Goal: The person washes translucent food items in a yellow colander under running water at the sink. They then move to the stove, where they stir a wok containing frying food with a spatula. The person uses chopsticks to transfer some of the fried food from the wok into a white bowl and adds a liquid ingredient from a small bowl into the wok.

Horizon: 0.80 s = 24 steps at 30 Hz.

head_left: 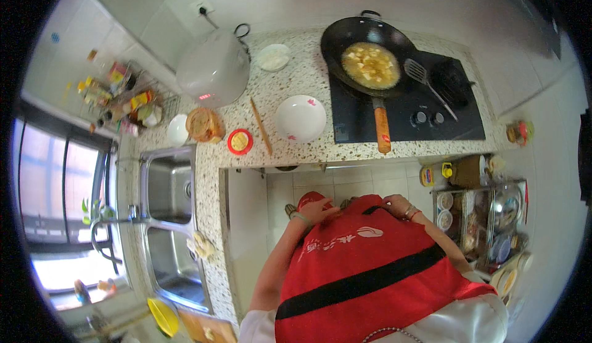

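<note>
Both hands are at the front of the red apron (354,238) I wear, below the counter edge. My left hand (317,211) lies against the apron with its fingers stretched out, holding nothing visible. My right hand (399,206) has its fingers curled at the black trim of the apron, gripping the cloth there. Beyond the counter edge a black wok (336,53) with a wooden handle stands on the black cooktop (364,127). Pale cubes in yellowish broth (370,65) fill its bottom. A slotted spatula (435,90) lies on the cooktop right of the wok.
On the counter stand a white plate (300,118), a wooden stick (261,127), a red-rimmed dish (240,141), a jar (204,124), a small white dish (274,57) and a grey rice cooker (213,68). A double sink (169,192) lies left; a loaded rack (481,213) stands right.
</note>
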### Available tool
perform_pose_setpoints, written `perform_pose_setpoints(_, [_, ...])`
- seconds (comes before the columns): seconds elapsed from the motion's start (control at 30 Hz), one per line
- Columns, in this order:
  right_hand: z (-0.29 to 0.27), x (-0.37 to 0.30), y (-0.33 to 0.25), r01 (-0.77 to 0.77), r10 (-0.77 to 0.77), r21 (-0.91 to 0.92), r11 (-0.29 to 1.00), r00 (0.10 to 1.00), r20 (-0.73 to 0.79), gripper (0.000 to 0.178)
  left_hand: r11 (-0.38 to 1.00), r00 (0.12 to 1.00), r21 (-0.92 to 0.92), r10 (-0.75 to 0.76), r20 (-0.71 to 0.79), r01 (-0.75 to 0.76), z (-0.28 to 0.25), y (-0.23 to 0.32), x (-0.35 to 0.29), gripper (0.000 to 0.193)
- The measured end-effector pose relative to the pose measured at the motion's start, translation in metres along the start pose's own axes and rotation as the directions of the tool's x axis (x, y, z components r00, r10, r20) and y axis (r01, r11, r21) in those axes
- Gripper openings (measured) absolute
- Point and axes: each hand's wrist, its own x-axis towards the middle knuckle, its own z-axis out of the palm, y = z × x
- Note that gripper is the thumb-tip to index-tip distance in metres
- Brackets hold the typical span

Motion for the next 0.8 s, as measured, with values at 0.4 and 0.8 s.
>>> perform_pose_setpoints(0.4, [-0.036, 0.060, -0.096, 0.396, -0.400, -0.069, 0.916, 0.879, -0.259, 0.025, 0.819, 0.712, -0.572, -0.373, -0.595, -0.048, -0.004, -0.043, -0.008, 0.026])
perform_pose_setpoints(0.8, [-0.012, 0.144, -0.270, 0.495, -0.484, -0.018, 0.869, 0.840, -0.245, 0.026, 0.357, 0.661, -0.835, -0.510, -0.550, -0.420, -0.126, -0.116, -0.041, 0.025])
